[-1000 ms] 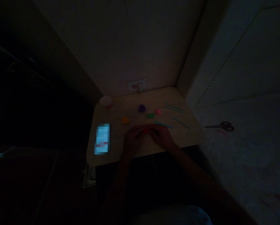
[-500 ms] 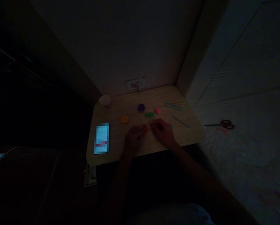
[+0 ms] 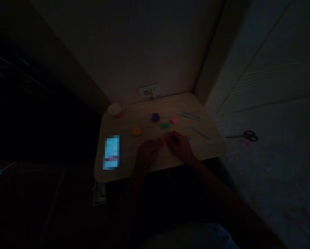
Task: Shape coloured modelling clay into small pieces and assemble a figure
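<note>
My left hand (image 3: 149,150) is closed over the front of the small wooden table (image 3: 126,159), its thumb and fingers pinched at a small reddish bit too dim to name. Close beside it, my right hand (image 3: 179,143) is also closed, with fingertips curled together; what they hold is hidden in the dark. Just beyond the hands lie a green lump (image 3: 164,125), a pink ball (image 3: 173,121) and a purple lump (image 3: 155,117), which look like modelling clay. An orange lump (image 3: 137,131) sits farther left.
A lit phone (image 3: 111,152) lies at the table's left, below a pale cup (image 3: 115,110). Several thin blue-green sticks (image 3: 200,133) lie on the right. Scissors (image 3: 244,136) rest on a pale surface beyond the table's right edge. A wall socket (image 3: 149,91) holds a plug.
The view has shifted slightly, so the table sits a little farther left and higher. Both hands stay pinched close together, with the fingertips slightly nearer each other.
</note>
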The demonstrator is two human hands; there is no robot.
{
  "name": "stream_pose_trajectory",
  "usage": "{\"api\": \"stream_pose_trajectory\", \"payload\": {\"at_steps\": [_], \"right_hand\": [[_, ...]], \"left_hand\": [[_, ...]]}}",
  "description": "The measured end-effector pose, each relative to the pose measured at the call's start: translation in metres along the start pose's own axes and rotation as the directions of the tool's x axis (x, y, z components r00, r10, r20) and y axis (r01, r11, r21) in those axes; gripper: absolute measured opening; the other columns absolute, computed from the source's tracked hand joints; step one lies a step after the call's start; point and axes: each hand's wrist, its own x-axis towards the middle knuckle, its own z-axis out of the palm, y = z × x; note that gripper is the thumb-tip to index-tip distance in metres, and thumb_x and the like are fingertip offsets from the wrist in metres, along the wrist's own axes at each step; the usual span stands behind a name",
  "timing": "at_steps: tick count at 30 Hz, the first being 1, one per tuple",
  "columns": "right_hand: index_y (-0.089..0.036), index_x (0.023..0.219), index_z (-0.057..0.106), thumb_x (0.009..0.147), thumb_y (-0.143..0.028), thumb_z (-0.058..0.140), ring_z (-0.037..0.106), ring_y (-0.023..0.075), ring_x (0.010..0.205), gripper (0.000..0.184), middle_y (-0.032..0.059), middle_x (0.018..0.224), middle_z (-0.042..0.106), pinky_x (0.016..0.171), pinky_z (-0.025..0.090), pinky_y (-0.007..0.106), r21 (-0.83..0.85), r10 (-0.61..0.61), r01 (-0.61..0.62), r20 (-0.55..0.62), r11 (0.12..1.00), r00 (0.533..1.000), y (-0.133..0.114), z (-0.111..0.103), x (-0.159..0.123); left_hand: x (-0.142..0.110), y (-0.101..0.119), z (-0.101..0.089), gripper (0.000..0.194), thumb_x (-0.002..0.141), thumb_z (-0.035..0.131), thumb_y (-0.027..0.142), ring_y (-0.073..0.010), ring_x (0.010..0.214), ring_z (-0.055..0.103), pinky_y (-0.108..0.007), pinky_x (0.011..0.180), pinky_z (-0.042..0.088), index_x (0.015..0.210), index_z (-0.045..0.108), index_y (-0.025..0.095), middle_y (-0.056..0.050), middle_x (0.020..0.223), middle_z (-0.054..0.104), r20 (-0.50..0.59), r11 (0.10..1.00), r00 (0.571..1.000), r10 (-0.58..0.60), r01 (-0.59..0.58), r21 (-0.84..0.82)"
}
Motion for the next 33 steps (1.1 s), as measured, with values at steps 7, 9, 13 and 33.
{"api": "stream_pose_trajectory", "payload": {"at_steps": [7,9,13,33], "right_hand": [[-0.022,0.089,0.069,0.092,-0.028,0.062,0.066,0.019,0.069,0.009,0.002,0.079,0.074,0.066,0.048,0.03,-0.012,-0.014,0.014,0.01,1.0,1.0,0.0023,0.0008,-0.0002],[-0.022,0.088,0.069,0.092,-0.028,0.062,0.066,0.0193,0.069,0.01,0.0024,0.079,0.074,0.065,0.047,0.03,-0.022,-0.014,0.014,0.014,1.0,1.0,0.002,0.0005,-0.0001],[-0.022,0.087,0.069,0.091,-0.028,0.062,0.065,0.0194,0.068,0.01,0.0021,0.078,0.074,0.065,0.047,0.03,-0.021,-0.011,0.012,0.02,1.0,1.0,0.0015,-0.0001,0.0002],[-0.022,0.087,0.069,0.091,-0.027,0.061,0.064,0.0179,0.068,0.01,0.0006,0.075,0.072,0.066,0.045,0.029,-0.019,-0.018,0.018,0.035,1.0,0.999,0.0018,0.0001,-0.0001]], "left_hand": [[0.001,-0.0032,0.002,0.028,0.097,0.066,0.016,-0.0259,0.11,0.078,-0.05,0.096,0.063,0.117,0.08,0.03,-0.007,0.123,0.08,0.033,1.0,0.999,0.025,-0.025,-0.001],[0.0009,-0.004,0.0026,0.026,0.097,0.066,0.016,-0.0258,0.109,0.078,-0.05,0.096,0.063,0.114,0.081,0.03,-0.007,0.122,0.08,0.037,1.0,0.999,0.018,-0.018,0.007],[0.001,-0.0034,0.0034,0.025,0.097,0.066,0.017,-0.0257,0.109,0.077,-0.049,0.096,0.063,0.111,0.082,0.03,-0.007,0.121,0.081,0.033,1.0,0.999,0.017,-0.017,0.0],[0.0012,-0.0025,0.0016,0.029,0.096,0.068,0.016,-0.0257,0.111,0.076,-0.049,0.097,0.063,0.117,0.081,0.031,-0.006,0.121,0.081,0.047,1.0,0.999,0.025,-0.025,-0.018]]}}
